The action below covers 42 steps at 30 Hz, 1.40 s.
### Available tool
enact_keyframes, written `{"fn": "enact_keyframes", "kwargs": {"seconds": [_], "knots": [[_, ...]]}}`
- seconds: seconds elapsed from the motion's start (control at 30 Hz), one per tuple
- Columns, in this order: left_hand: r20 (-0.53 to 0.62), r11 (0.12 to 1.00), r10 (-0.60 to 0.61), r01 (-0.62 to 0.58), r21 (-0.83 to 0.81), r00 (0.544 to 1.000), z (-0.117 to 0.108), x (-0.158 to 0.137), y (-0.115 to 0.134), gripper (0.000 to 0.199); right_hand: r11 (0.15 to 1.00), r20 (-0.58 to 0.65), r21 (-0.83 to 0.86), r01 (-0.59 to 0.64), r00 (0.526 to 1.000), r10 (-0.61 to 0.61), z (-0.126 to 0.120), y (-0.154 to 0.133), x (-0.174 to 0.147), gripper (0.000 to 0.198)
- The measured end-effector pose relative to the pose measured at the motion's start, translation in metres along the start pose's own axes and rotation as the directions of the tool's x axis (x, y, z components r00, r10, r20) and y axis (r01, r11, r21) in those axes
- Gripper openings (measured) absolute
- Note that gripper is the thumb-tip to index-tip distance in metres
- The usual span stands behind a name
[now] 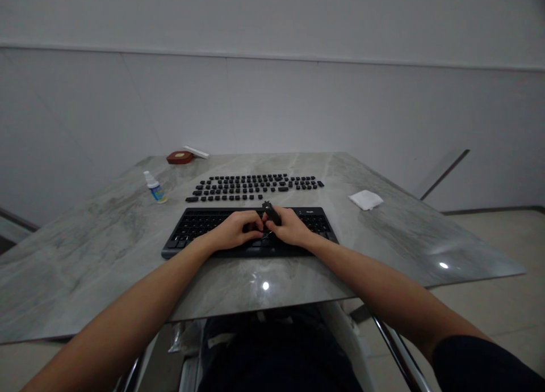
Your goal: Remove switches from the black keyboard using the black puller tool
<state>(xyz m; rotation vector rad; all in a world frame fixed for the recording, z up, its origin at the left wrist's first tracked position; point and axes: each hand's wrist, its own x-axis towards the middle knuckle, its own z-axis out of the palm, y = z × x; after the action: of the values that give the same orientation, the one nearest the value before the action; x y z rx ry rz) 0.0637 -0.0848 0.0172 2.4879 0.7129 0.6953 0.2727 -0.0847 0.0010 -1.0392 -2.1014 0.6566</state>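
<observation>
A black keyboard (251,251) lies near the front of the table, with most of its switches bare and a few keycaps in place at its lower left. My right hand (292,227) is closed around the dark handle of a keycap puller (272,213), whose thin metal end points down at the keyboard's lower middle. Resting over the keyboard, my left hand (236,228) has its fingers curled, thumb and fingertips drawn together beside that metal end. What the left fingertips hold, if anything, is too small to make out. Loose black keycaps (247,186) stand in rows behind the keyboard.
To the left stands a small spray bottle (155,189) with a white top. A reddish-brown case (179,157) and a flat white object (196,152) lie at the back left. On the right is a folded white cloth or tissue (366,199). The grey marble-patterned table (106,256) meets a wall behind.
</observation>
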Motion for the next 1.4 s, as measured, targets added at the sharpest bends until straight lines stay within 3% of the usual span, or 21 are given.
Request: {"fn": "enact_keyframes", "kwargs": {"seconds": [0.17, 0.6, 0.83, 1.0, 1.4], "knots": [[-0.002, 0.992, 0.1, -0.1, -0.077, 0.995, 0.002, 0.0, -0.003, 0.011, 0.997, -0.001, -0.079, -0.023, 1.0, 0.023, -0.001, -0.011, -0.008, 0.017], [-0.015, 0.998, 0.058, -0.059, -0.031, 0.998, 0.003, -0.001, -0.002, 0.016, 0.963, 0.008, -0.264, 0.053, 0.999, -0.052, 0.003, -0.015, -0.017, 0.026], [0.002, 0.996, 0.088, -0.088, -0.027, 0.996, 0.002, -0.001, -0.002, 0.016, 0.895, 0.062, -0.406, 0.187, 0.982, -0.177, 0.004, -0.013, -0.021, 0.033], [-0.002, 0.994, 0.1, -0.1, -0.032, 0.995, 0.003, -0.001, -0.005, 0.013, 0.854, 0.087, -0.411, 0.318, 0.946, -0.311, 0.007, -0.008, -0.021, 0.022], [-0.012, 0.993, 0.117, -0.117, -0.028, 0.993, 0.005, -0.002, -0.008, 0.015, 0.726, -0.012, -0.483, 0.489, 0.825, -0.565, 0.012, -0.002, -0.021, 0.013]]}}
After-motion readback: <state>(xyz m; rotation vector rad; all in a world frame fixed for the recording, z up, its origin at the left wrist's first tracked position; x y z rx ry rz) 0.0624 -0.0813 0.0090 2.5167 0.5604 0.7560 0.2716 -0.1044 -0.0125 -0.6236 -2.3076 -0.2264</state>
